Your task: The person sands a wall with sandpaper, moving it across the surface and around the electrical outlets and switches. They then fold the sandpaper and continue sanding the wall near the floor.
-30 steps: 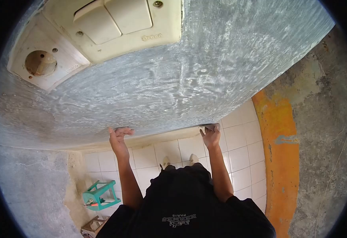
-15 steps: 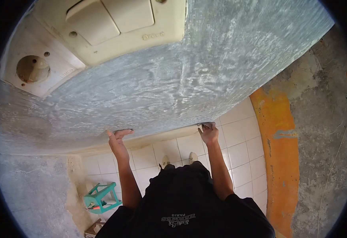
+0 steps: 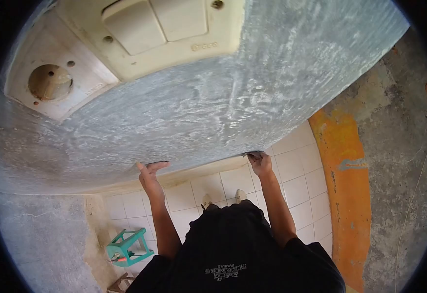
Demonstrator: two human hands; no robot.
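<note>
A grey, streaky wall [image 3: 189, 112] fills the upper half of the head view. Against its lower part rests my left hand [image 3: 152, 177], fingers spread and nothing held in it. Further right, my right hand [image 3: 261, 163] is closed on a small, thin dark piece [image 3: 248, 154] pressed to the wall surface; what exactly the piece is cannot be made out. Above my hands, a cream switch plate [image 3: 174, 49] with two rockers and a round socket [image 3: 50, 83] are mounted on the wall.
A green stool [image 3: 128, 248] with small items in it stands on the white tiled floor [image 3: 208, 188] at the lower left. A brown wooden object [image 3: 120, 283] is below it. An orange band [image 3: 348, 195] borders rough grey concrete [image 3: 399, 171] on the right.
The view has shifted slightly, so the switch plate and socket appear further right. Both hands keep nearly the same places on the wall.
</note>
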